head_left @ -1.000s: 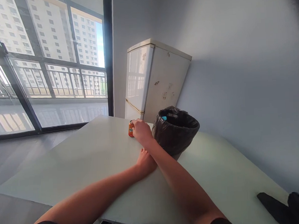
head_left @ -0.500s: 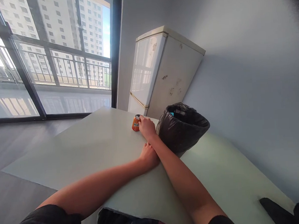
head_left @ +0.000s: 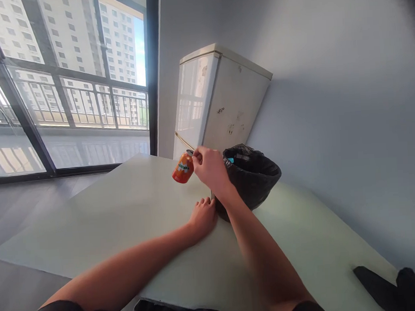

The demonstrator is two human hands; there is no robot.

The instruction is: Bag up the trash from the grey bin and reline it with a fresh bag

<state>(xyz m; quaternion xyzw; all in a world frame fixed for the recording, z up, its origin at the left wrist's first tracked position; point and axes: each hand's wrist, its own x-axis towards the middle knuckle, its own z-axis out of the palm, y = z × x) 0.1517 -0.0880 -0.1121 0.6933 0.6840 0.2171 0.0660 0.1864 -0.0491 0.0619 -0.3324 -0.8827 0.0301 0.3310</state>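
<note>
My right hand (head_left: 211,168) is closed on the top of a small orange drink can (head_left: 182,168) and holds it tilted in the air above the pale green table (head_left: 109,216). The can hangs just left of a bin lined with a black bag (head_left: 255,178). My left hand (head_left: 203,216) lies flat on the table with its fingers stretched out, close to the foot of the bin and holding nothing.
A worn white fridge (head_left: 213,104) stands against the grey wall behind the table. Tall glass doors (head_left: 65,88) with a balcony rail fill the left. A dark object (head_left: 391,282) lies at the table's near right corner.
My right hand gripped the orange can where it stood on the table and has lifted it up, tilted. The left hand stayed flat on the table.
</note>
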